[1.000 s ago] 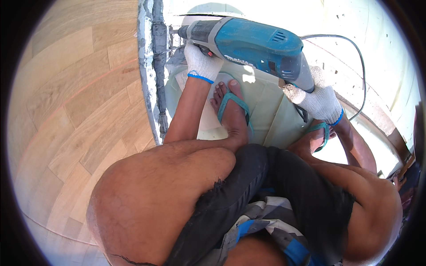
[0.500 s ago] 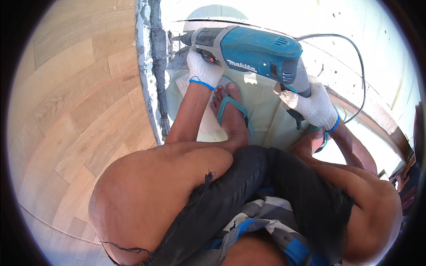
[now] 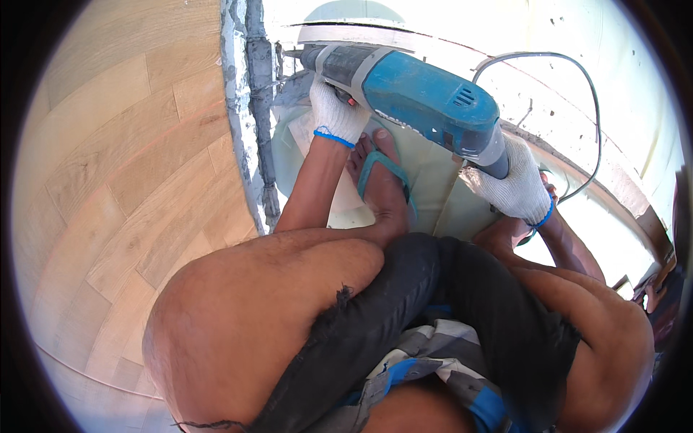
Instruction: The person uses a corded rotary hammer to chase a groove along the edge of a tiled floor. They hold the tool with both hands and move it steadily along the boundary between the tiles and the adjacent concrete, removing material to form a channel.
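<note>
A teal and black rotary hammer drill [image 3: 422, 90] lies across the space in front of me, its nose pointing left. White knit gloves with blue cuffs cover both hands. Under the front of the tool, my left hand [image 3: 334, 110] is closed around its forward part. My right hand [image 3: 514, 179] wraps the rear grip at the tool's right end. The nose reaches a rough, broken grey strip [image 3: 261, 94] of mortar along the floor edge; the tip's exact contact there I cannot make out.
Wood-look flooring [image 3: 137, 173] spreads on the left, up to the rough strip. A black power cord [image 3: 598, 119] loops from the tool's rear on the right. My sandalled left foot [image 3: 382, 184] stands below the drill on a pale surface.
The drill's rear has swung slightly down and right, and its body has rolled a little. Both hands have shifted along with it, keeping their hold.
</note>
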The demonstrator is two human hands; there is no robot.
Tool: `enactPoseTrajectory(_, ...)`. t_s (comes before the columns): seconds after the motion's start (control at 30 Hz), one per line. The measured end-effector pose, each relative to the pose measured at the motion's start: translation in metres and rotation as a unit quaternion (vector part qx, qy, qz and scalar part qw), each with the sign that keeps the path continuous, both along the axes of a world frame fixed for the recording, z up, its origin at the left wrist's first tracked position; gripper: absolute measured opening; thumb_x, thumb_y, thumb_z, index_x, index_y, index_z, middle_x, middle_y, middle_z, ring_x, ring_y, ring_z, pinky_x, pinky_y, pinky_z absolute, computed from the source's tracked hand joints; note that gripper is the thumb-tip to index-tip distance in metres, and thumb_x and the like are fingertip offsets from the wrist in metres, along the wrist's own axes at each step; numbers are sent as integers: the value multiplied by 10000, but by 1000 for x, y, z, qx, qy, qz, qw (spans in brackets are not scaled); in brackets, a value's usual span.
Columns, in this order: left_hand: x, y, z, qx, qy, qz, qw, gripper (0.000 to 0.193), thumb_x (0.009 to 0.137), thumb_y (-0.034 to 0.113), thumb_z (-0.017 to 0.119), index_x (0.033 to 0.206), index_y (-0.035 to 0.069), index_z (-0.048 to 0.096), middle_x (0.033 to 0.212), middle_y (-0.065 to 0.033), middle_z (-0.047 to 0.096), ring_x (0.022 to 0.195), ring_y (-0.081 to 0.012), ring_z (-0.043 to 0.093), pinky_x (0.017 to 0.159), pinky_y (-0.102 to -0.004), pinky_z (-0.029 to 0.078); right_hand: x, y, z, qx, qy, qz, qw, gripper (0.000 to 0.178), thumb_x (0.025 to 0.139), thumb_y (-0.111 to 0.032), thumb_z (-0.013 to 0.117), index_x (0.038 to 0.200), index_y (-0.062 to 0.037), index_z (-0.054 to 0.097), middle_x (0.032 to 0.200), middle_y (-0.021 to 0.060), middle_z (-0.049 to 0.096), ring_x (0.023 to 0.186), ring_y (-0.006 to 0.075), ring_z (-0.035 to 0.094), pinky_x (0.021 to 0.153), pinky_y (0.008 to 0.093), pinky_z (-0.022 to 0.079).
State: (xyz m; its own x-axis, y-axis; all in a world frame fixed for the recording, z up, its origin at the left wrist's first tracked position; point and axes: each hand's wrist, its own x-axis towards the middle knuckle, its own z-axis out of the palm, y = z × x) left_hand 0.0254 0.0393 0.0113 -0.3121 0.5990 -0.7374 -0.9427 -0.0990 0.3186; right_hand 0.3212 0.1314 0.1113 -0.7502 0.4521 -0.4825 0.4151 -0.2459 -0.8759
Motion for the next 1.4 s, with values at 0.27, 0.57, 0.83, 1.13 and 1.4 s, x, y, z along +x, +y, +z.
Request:
enactPoseTrajectory(0.27, -3, 15, -3, -30, -16, 28, 999, 369, 1063, 375, 479, 1233, 101, 658, 1209, -51, 718, 1084, -219, 699, 933, -381, 592, -9, 24, 3, -22, -74, 1, 997, 346, 879, -281, 792, 1089, -8, 761, 903, 93, 774, 854, 157, 726, 807, 340, 579)
enactPoseTrajectory(0.57, -14, 9, -14, 30, -28, 27, 999, 380, 1073, 347, 455, 1264, 85, 654, 1198, -81, 721, 1111, -263, 691, 973, -417, 577, -27, 35, 9, 19, -133, 45, 990, 490, 875, -358, 799, 1206, -10, 701, 942, 158, 763, 871, 227, 728, 819, 361, 566)
enactPoseTrajectory(0.83, -14, -5, -14, -73, -9, 40, 997, 414, 1092, 372, 389, 1276, 97, 639, 1233, -69, 704, 1101, -238, 683, 951, -388, 578, -36, 2, 1, -46, -32, -9, 998, 420, 876, -239, 804, 1192, 12, 687, 1013, 97, 763, 935, 124, 688, 853, 334, 555)
enactPoseTrajectory(1.13, -6, -1, 10, -60, -22, 32, 997, 478, 1095, 483, 356, 1270, 127, 623, 1230, -25, 685, 1110, -221, 652, 932, -377, 550, -14, 5, 21, -74, -48, -17, 996, 296, 889, -158, 785, 1153, -36, 726, 1037, 43, 777, 955, 100, 706, 852, 298, 565)
enactPoseTrajectory(1.4, -31, 3, 2, -17, -13, 43, 999, 408, 1075, 378, 400, 1257, 98, 635, 1249, -55, 688, 1137, -226, 657, 974, -388, 556, -42, 13, 35, -41, -55, 10, 998, 320, 897, -157, 760, 1186, -30, 707, 1018, 79, 754, 887, 139, 679, 790, 322, 539)
